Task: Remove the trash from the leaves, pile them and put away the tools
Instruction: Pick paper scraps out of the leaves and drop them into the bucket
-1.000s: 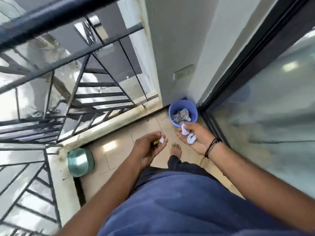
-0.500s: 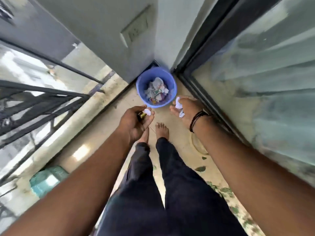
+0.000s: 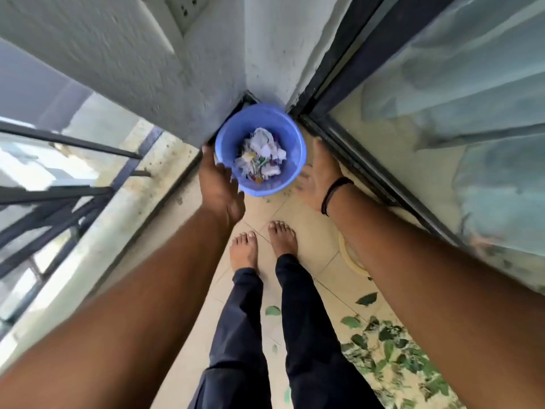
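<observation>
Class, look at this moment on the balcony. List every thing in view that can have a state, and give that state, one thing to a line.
blue bucket: upright in the corner, open, partly filled.
paper scraps: crumpled, lying inside the bucket.
left hand: open, fingers at the bucket's rim, holding nothing visible.
right hand: open, fingers spread beside the bucket, blurred.
leaves: scattered on the floor, not piled.
sliding glass door: shut, as far as can be seen.

A: Views?
B: One, head-worn, wide-angle, looking steeply down past both forearms to the floor tiles (image 3: 298, 214).
A: Framing?
B: Blue bucket (image 3: 290, 131) in the wall corner sits centre; feet close below. Edges bend.
</observation>
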Tool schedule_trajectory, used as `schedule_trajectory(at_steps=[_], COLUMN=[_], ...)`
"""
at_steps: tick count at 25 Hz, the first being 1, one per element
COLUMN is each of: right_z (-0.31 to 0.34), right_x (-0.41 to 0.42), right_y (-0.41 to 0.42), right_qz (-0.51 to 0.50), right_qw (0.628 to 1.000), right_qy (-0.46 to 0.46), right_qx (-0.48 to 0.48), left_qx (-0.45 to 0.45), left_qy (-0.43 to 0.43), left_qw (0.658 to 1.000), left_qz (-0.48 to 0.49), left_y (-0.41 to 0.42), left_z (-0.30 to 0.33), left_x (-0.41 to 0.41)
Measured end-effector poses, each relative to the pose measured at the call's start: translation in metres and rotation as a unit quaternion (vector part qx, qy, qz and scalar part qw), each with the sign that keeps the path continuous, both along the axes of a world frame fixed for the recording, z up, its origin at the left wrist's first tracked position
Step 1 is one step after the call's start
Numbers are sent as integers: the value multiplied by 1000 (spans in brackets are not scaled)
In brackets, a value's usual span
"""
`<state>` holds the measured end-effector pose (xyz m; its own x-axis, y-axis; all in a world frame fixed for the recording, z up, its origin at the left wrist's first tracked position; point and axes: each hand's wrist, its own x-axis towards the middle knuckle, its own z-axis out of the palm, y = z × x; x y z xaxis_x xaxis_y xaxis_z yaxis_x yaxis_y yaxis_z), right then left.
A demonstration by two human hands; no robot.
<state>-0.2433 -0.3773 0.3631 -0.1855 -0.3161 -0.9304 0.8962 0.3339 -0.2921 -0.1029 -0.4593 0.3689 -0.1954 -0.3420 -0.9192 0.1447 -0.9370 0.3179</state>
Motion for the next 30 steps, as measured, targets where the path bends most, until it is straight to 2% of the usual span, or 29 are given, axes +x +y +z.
schedule_trajectory(at_steps=[3,6,10,15,20,25,30], right_z=[50,118,217,307,354,370,384], right_x=[6,21,44,51,69,124,170], right_y=[29,64,105,159,238,349,458], right_qz=[-26,-74,-116,-174,-287,-408,-471], right_qw=[995,992,991,984,955,910,877], right_qy=[41,36,13,43,71,70,82], right_qx=[84,98,71,9,-10,19,45], left_qx=[28,60,77,21,32,46,61], left_qy=[13,32,43,84,135,157,148], left_qw=[998,995,989,970,938,873,828], left_qz=[-55,-74,-122,-228,-317,-460,-537], left_y=[18,37,46,59,98,184,278], left_z=[43,113,217,308,341,363,373], left_x=[22,49,77,49,2,-17,-8])
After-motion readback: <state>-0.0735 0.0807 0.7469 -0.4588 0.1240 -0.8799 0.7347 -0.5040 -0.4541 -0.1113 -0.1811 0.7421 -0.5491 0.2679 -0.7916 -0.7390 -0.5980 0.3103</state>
